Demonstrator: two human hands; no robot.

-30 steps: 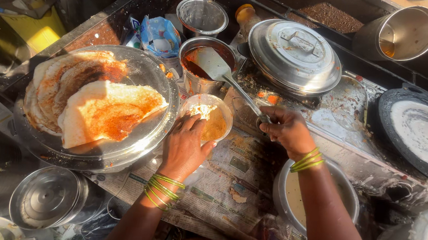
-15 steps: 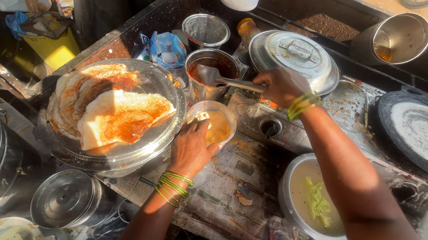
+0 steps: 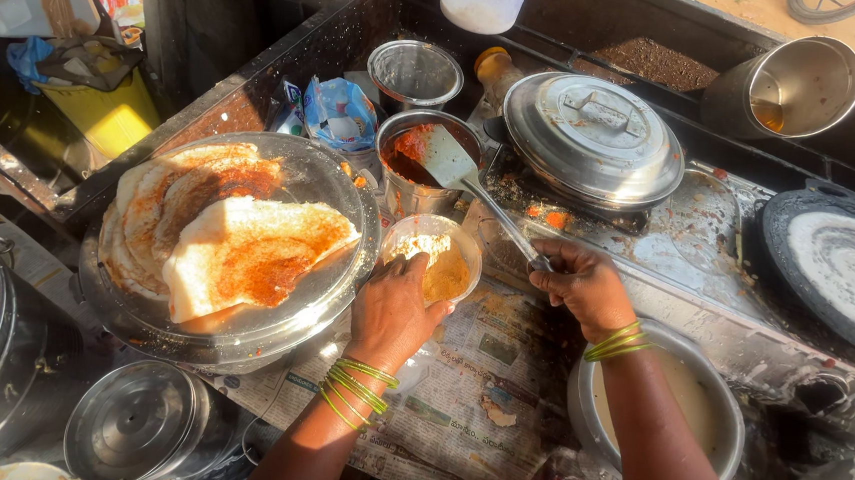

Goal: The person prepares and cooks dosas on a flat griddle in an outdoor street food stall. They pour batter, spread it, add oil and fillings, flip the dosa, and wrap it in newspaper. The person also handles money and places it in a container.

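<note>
Dosas, folded and smeared with red paste, are lying in the big round steel tray at the left of the counter, the largest thing here. Behind the hands, a domed steel lid is covering a pot, and at the far right a black griddle is carrying a spread circle of white batter. A steel bowl of pale batter is sitting under the right forearm. Newspaper is lining the counter beneath both arms. Just beside the tray's right edge, the left hand is cupping a small clear bowl of yellowish filling, fingers wrapped around its near side. The right hand is clenching the handle of a flat steel spatula, whose blade is resting in a steel tumbler of red chutney just behind the small bowl. Green bangles are ringing both wrists.
</note>
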